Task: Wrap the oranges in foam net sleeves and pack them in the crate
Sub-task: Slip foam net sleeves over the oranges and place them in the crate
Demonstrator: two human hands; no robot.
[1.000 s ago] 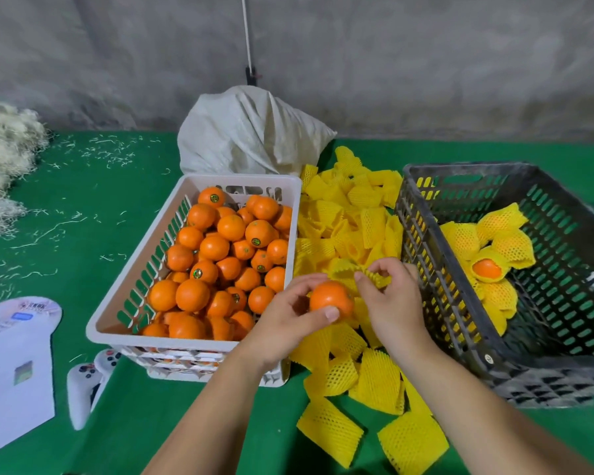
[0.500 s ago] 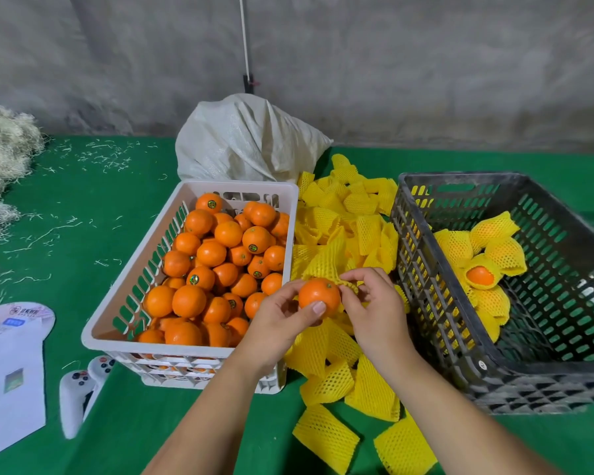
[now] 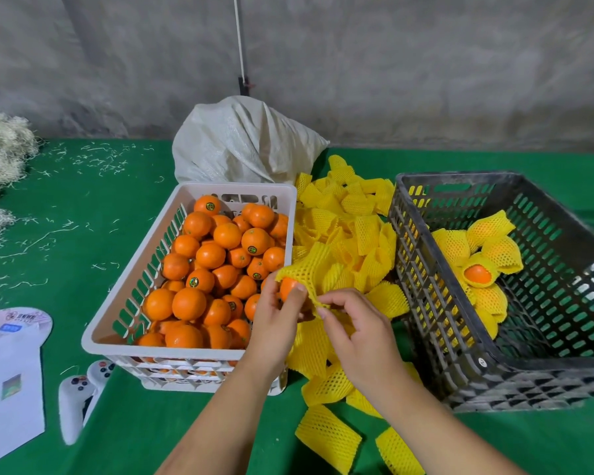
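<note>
My left hand (image 3: pixel 276 317) grips an orange (image 3: pixel 287 287) between the two containers. A yellow foam net sleeve (image 3: pixel 309 270) lies stretched over the orange's top. My right hand (image 3: pixel 355 323) pinches the sleeve's lower edge just right of the fruit. A white basket (image 3: pixel 134 279) at left holds several bare oranges (image 3: pixel 216 255). The dark crate (image 3: pixel 426 269) at right holds several wrapped oranges (image 3: pixel 477 265). Loose sleeves (image 3: pixel 350 217) are piled between the basket and the crate.
A white sack (image 3: pixel 244 142) leans behind the basket. A white game controller (image 3: pixel 74 399) and white paper (image 3: pixel 9 375) lie at the front left on the green cloth (image 3: pixel 83 207). Pale straw (image 3: pixel 0 156) is heaped at the far left. More sleeves (image 3: pixel 326 437) lie near the front edge.
A sleeve has been pulled over the orange, which was bare before. Both hands moved slightly left and nearer with it.
</note>
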